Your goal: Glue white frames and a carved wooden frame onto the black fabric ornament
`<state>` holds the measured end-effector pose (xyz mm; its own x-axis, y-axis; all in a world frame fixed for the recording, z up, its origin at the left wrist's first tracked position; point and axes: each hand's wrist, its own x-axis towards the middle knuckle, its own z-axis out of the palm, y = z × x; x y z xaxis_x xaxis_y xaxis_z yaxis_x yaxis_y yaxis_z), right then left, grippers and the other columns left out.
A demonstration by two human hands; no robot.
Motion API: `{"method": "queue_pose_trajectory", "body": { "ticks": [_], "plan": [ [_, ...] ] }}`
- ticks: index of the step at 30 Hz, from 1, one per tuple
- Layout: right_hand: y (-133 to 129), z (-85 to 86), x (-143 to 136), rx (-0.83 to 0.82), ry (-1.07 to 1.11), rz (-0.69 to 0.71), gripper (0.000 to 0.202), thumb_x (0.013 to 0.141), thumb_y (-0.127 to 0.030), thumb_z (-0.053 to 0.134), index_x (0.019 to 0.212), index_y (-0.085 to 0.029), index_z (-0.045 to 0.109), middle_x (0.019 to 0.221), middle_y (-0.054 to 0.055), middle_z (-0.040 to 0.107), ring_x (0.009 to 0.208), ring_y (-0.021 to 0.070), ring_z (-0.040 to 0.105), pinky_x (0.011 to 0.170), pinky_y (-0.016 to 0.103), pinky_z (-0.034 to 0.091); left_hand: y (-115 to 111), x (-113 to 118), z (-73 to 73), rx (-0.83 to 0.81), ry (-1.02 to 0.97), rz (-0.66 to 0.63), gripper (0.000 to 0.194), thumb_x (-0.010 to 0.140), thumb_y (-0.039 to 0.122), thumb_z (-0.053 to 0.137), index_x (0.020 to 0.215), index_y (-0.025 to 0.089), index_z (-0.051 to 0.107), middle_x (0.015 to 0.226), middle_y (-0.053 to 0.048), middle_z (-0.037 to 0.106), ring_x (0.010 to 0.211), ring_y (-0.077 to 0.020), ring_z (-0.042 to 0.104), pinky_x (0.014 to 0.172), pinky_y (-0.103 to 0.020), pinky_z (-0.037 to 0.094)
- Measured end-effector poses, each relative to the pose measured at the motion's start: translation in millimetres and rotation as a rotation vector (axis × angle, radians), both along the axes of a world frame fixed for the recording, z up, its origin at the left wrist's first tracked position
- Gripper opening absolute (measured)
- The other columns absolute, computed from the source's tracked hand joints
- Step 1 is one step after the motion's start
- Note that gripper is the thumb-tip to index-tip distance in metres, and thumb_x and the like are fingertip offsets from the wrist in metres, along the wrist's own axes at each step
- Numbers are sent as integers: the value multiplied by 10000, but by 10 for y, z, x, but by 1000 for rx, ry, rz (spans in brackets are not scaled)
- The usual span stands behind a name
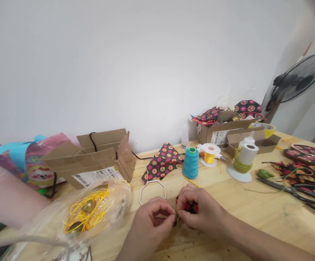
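Note:
My left hand [154, 222] and my right hand [204, 207] meet low in the middle of the view, just above the wooden table [211, 241]. Thumb and forefinger of each are pinched together at a thin olive-green thread [177, 219]. A small black fabric piece [192, 207] with a red and orange pattern shows under my right fingers, which hide most of it. A white octagonal frame [152, 182] lies just beyond my left hand. Past my right hand stands a cone of blue thread [190, 165], with a yellow cord at its foot.
Patterned fabric [165, 161], a yellow spool [209, 156] and a green thread spool [242, 163] stand behind. At right lie scissors [295, 189] and fabric pieces [304, 174]. At left are a plastic bag [119, 197] of yellow cord, a cardboard box [92, 163] and a pink cylinder [10, 195].

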<state>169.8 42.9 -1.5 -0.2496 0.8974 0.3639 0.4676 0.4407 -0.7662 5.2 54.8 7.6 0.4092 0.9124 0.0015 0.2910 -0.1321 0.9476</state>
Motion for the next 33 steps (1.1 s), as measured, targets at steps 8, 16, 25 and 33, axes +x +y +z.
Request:
{"method": "queue_pose_trajectory", "body": {
  "ticks": [8, 16, 25, 33],
  "plan": [
    [-7, -1, -19, 122, -20, 8, 143, 582, -50, 559, 604, -188, 588, 603, -26, 588, 599, 121, 503, 638, 273, 402, -12, -10, -9, 0, -29, -8, 60, 660, 168, 556, 612, 189, 585, 673, 4, 576, 651, -126, 550, 590, -213, 445],
    [-13, -4, -20, -11, 44, 13, 147, 577, -43, 539, 557, -182, 579, 589, -23, 571, 600, 119, 500, 570, 233, 397, -8, -16, -29, 11, -2, -17, 64, 669, 176, 555, 619, 192, 591, 688, -1, 577, 672, -130, 547, 593, -210, 441],
    [8, -1, -24, -376, 242, 57, 129, 573, -43, 510, 549, -156, 569, 555, -49, 487, 497, 68, 396, 449, 188, 303, -16, -8, -30, -19, -40, -10, 56, 655, 164, 561, 616, 187, 594, 669, 6, 577, 641, -120, 542, 576, -209, 439],
    [7, -1, -5, -524, 290, 43, 43, 646, -181, 543, 673, -161, 569, 490, -67, 450, 431, 65, 377, 404, 185, 274, 36, -36, -38, -176, -186, 31, 38, 604, 162, 644, 612, 176, 609, 595, 26, 604, 561, -89, 529, 548, -191, 424]
  ]
}}
